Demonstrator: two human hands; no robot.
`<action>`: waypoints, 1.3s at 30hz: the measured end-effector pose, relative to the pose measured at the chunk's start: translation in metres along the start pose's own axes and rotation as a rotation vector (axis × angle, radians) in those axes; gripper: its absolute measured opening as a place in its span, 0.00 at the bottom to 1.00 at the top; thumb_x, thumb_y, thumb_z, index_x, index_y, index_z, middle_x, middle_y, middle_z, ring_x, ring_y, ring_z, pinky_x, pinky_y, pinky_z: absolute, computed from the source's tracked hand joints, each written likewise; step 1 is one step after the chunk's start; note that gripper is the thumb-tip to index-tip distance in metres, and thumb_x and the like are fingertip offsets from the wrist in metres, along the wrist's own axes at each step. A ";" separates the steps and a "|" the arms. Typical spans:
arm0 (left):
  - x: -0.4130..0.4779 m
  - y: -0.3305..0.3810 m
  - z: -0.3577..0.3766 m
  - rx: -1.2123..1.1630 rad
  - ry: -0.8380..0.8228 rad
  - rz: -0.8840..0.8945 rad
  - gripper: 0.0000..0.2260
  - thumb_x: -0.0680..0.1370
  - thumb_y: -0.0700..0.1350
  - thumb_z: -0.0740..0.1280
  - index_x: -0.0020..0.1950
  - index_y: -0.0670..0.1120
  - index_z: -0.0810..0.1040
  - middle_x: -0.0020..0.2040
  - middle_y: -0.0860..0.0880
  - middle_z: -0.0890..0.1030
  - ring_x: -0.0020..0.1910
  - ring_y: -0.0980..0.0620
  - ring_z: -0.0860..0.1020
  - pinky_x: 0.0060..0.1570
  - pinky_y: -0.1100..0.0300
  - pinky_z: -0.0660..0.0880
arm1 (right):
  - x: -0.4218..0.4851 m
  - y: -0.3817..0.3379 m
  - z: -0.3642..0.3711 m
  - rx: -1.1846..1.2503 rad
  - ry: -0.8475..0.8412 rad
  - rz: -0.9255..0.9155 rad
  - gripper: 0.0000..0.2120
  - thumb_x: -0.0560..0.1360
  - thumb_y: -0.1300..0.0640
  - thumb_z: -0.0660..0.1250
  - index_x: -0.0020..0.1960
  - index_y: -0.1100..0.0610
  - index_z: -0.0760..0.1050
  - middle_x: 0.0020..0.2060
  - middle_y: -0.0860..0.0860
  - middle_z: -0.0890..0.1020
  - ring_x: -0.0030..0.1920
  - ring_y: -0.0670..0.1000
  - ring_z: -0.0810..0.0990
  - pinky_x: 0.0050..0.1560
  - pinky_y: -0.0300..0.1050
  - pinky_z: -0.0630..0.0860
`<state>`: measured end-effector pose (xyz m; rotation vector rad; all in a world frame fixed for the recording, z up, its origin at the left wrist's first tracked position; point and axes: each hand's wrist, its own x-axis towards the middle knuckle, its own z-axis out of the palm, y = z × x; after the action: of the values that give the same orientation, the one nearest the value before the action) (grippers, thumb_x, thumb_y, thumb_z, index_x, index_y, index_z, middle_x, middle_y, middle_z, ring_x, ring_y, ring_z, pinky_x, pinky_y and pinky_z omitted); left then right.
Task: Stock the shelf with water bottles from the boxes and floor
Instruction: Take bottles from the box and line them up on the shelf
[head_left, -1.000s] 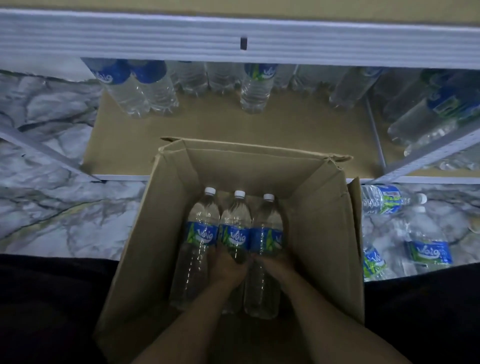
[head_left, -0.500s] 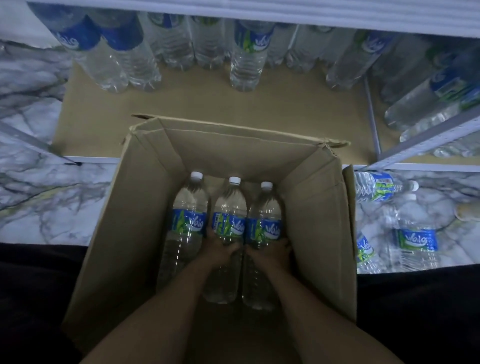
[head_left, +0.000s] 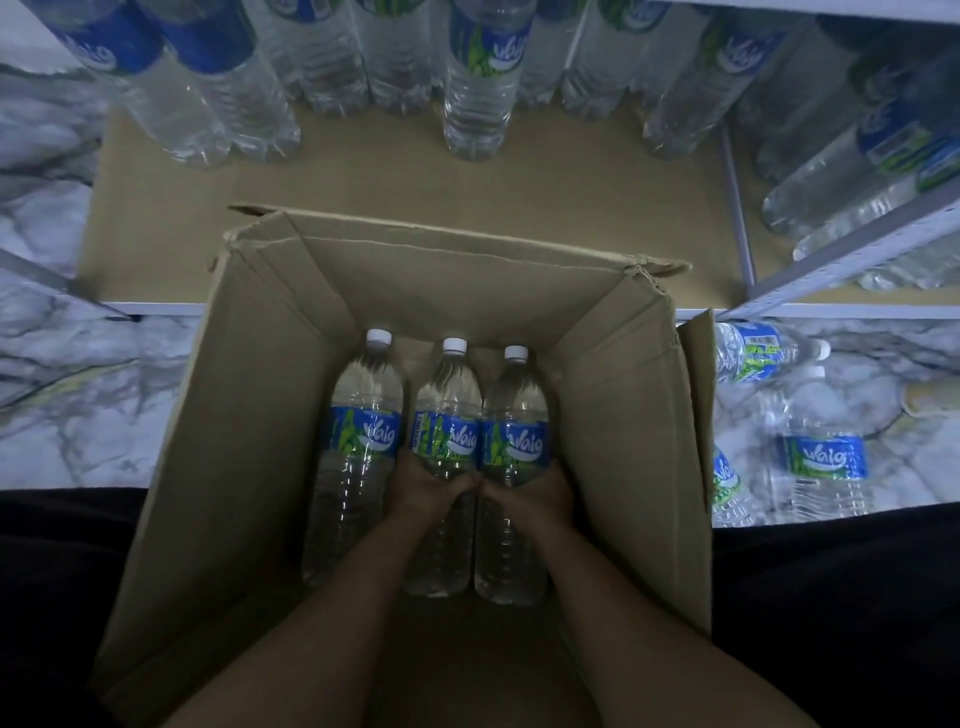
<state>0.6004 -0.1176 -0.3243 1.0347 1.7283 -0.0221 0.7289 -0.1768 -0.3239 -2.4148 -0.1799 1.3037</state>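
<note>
Inside box (head_left: 260, 415): left hand (head_left: 426, 483) clamps middle bottle (head_left: 449, 410), right hand (head_left: 530, 488) clamps right-side bottle (head_left: 517, 410); third bottle (head_left: 363, 415) untouched. Beyond box, shelf (head_left: 363, 176) part stocked. Right of box, floor bottles (head_left: 826, 457) waiting. Plenty left.

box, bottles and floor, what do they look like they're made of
Box: corrugated cardboard, matte brown; the folded flaps and creased, frayed rim show it.
Bottles: thin clear plastic, glossy, with ribbed bodies, white caps and printed labels that are probably plastic film.
Floor: white with grey veins and a slight sheen, so marble or marble-look tile; the picture cannot settle which.
</note>
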 end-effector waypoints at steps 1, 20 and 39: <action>-0.003 0.001 -0.002 0.009 0.004 0.010 0.34 0.64 0.53 0.81 0.63 0.44 0.69 0.52 0.48 0.78 0.55 0.45 0.78 0.54 0.56 0.75 | -0.001 -0.001 0.000 -0.002 0.014 -0.006 0.46 0.51 0.50 0.86 0.65 0.57 0.70 0.58 0.55 0.80 0.57 0.56 0.81 0.56 0.50 0.80; -0.117 0.037 -0.125 -0.019 0.248 0.429 0.32 0.55 0.55 0.84 0.54 0.48 0.77 0.44 0.54 0.83 0.48 0.53 0.80 0.53 0.62 0.75 | -0.122 -0.057 -0.061 -0.049 0.086 -0.461 0.38 0.52 0.45 0.83 0.56 0.55 0.71 0.46 0.49 0.82 0.47 0.51 0.82 0.45 0.42 0.78; -0.268 0.165 -0.276 -0.481 0.611 1.009 0.31 0.52 0.60 0.82 0.51 0.54 0.77 0.44 0.58 0.84 0.45 0.58 0.83 0.52 0.52 0.80 | -0.303 -0.234 -0.136 0.307 0.093 -1.180 0.31 0.58 0.49 0.83 0.55 0.47 0.72 0.49 0.43 0.81 0.50 0.43 0.80 0.45 0.33 0.74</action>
<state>0.5083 -0.0495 0.0775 1.5041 1.3976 1.3920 0.6884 -0.0885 0.0708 -1.5709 -1.0773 0.5805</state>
